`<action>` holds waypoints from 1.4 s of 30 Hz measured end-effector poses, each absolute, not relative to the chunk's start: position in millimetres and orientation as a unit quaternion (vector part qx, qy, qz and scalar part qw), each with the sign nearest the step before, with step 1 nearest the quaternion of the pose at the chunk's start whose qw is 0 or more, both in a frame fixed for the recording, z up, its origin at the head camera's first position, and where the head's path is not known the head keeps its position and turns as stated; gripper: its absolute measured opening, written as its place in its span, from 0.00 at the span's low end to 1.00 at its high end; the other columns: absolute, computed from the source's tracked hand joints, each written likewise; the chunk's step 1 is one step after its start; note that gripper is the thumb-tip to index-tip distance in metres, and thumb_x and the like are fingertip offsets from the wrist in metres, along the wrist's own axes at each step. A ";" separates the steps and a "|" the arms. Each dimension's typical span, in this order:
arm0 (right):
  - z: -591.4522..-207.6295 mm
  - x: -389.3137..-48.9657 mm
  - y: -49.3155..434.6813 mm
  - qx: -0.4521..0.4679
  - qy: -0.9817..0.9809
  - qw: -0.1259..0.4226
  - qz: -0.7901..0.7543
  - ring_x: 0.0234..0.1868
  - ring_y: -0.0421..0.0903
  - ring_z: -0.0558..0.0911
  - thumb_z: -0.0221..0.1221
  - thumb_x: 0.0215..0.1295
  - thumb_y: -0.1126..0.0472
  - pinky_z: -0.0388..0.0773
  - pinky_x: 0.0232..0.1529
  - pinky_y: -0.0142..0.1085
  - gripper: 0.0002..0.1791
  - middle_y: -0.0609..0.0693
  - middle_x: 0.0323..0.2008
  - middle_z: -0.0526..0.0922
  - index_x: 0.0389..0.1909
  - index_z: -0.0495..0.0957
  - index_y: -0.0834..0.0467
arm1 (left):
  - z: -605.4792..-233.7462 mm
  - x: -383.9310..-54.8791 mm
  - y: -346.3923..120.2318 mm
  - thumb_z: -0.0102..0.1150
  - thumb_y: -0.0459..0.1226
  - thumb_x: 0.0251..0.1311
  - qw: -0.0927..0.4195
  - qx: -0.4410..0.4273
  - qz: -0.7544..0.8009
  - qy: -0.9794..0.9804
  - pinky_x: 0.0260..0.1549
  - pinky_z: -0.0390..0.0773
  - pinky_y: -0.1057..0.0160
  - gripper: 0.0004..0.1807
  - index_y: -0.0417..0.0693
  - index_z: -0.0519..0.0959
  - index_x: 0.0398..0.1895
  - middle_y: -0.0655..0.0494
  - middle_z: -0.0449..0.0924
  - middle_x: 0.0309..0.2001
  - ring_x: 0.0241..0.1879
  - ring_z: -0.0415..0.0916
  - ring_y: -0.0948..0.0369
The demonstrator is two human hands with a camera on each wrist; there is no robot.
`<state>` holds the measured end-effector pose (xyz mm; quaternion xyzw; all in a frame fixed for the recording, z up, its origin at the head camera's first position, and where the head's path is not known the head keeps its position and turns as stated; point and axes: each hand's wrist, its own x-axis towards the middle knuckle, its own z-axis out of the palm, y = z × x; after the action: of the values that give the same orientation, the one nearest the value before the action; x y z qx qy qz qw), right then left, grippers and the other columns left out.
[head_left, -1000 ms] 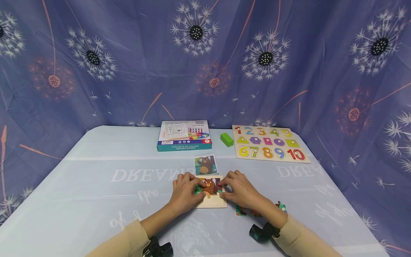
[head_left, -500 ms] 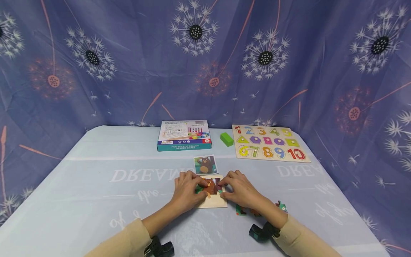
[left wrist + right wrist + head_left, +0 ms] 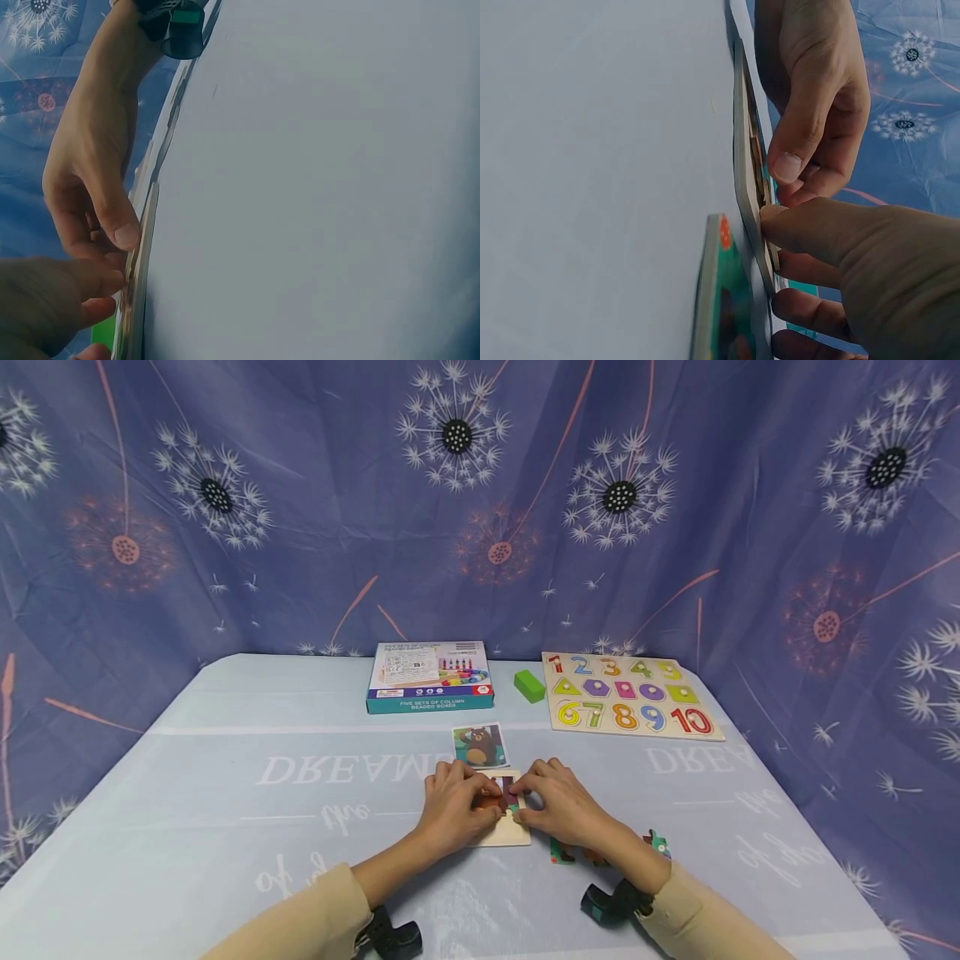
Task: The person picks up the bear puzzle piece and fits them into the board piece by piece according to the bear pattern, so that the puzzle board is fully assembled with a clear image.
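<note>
A pale wooden puzzle board (image 3: 504, 837) lies on the table, partly filled with bear-picture pieces. My left hand (image 3: 452, 806) reaches over it from the left, its thumb and index finger pinching at the brown bear piece, which they largely cover. At the board's right side, the thumb and forefinger of my right hand (image 3: 558, 800) pinch a dark purple and green puzzle piece (image 3: 508, 800). Seen from the right wrist, the board's edge (image 3: 742, 165) is low beside both hands' fingertips. Under the right forearm, loose puzzle pieces (image 3: 562, 852) are partly hidden.
Just beyond the board lies a bear picture card (image 3: 480, 745). Farther back are a teal-edged beads box (image 3: 430, 703), a green block (image 3: 529, 686) and a number puzzle board (image 3: 633, 697). A dandelion-print curtain (image 3: 300, 527) hangs behind the table.
My left hand has slid to the right across the puzzle pieces, now covering most of the bear. The right hand and the board have stayed in place.
</note>
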<state>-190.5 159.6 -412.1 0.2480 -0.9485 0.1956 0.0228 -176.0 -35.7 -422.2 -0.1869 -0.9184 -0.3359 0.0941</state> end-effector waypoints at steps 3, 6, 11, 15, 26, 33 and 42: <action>-412.4 -190.5 159.7 0.249 -0.948 0.023 0.196 0.40 0.39 0.67 0.69 0.49 0.51 0.65 0.46 0.40 0.16 0.42 0.37 0.75 0.40 0.83 0.48 | -422.7 -176.1 -33.7 0.68 0.42 0.46 0.094 -0.188 -0.334 -0.919 0.39 0.54 0.56 0.08 0.56 0.83 0.31 0.56 0.70 0.37 0.40 0.58 0.58; -412.2 -190.5 160.0 0.249 -0.947 0.023 0.200 0.40 0.39 0.67 0.69 0.49 0.51 0.65 0.46 0.40 0.16 0.42 0.37 0.75 0.40 0.83 0.48 | -423.0 -175.9 -32.9 0.68 0.42 0.45 0.096 -0.189 -0.334 -0.918 0.40 0.54 0.55 0.08 0.56 0.82 0.30 0.56 0.70 0.37 0.41 0.58 0.58; -412.0 -190.2 160.0 0.247 -0.947 0.020 0.202 0.41 0.39 0.67 0.69 0.49 0.52 0.65 0.46 0.40 0.15 0.43 0.37 0.75 0.40 0.83 0.48 | -424.3 -176.2 -32.3 0.68 0.42 0.45 0.098 -0.189 -0.330 -0.920 0.40 0.54 0.54 0.07 0.56 0.82 0.30 0.56 0.70 0.37 0.41 0.58 0.58; -411.5 -189.8 159.4 0.244 -0.948 0.015 0.204 0.41 0.39 0.67 0.69 0.49 0.52 0.65 0.47 0.41 0.15 0.43 0.38 0.76 0.40 0.83 0.48 | -424.9 -176.1 -32.0 0.68 0.42 0.45 0.097 -0.187 -0.325 -0.922 0.39 0.54 0.55 0.07 0.57 0.82 0.30 0.57 0.70 0.37 0.40 0.58 0.58; -412.1 -190.0 161.0 0.242 -0.947 0.022 0.209 0.41 0.39 0.67 0.66 0.51 0.53 0.66 0.46 0.40 0.12 0.41 0.38 0.76 0.38 0.83 0.48 | -423.9 -174.9 -31.4 0.68 0.42 0.45 0.102 -0.187 -0.318 -0.924 0.40 0.54 0.55 0.07 0.56 0.82 0.30 0.56 0.70 0.37 0.41 0.58 0.57; -413.3 -190.8 160.5 0.244 -0.947 0.034 0.205 0.40 0.38 0.67 0.67 0.50 0.53 0.66 0.46 0.40 0.11 0.41 0.37 0.76 0.36 0.83 0.47 | -423.7 -174.5 -31.5 0.68 0.42 0.45 0.105 -0.187 -0.314 -0.925 0.40 0.54 0.54 0.07 0.56 0.82 0.29 0.56 0.70 0.37 0.41 0.59 0.57; -414.9 -190.9 159.8 0.240 -0.949 0.036 0.202 0.40 0.38 0.66 0.67 0.49 0.53 0.65 0.46 0.39 0.10 0.40 0.36 0.75 0.35 0.82 0.47 | -424.7 -174.4 -31.2 0.69 0.42 0.44 0.103 -0.190 -0.313 -0.925 0.41 0.55 0.53 0.08 0.56 0.82 0.30 0.56 0.70 0.37 0.41 0.59 0.57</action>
<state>-190.9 159.8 -414.9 0.2398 -0.9488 0.2025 0.0359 -174.4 -31.2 -424.7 -0.1900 -0.9249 -0.3128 0.1027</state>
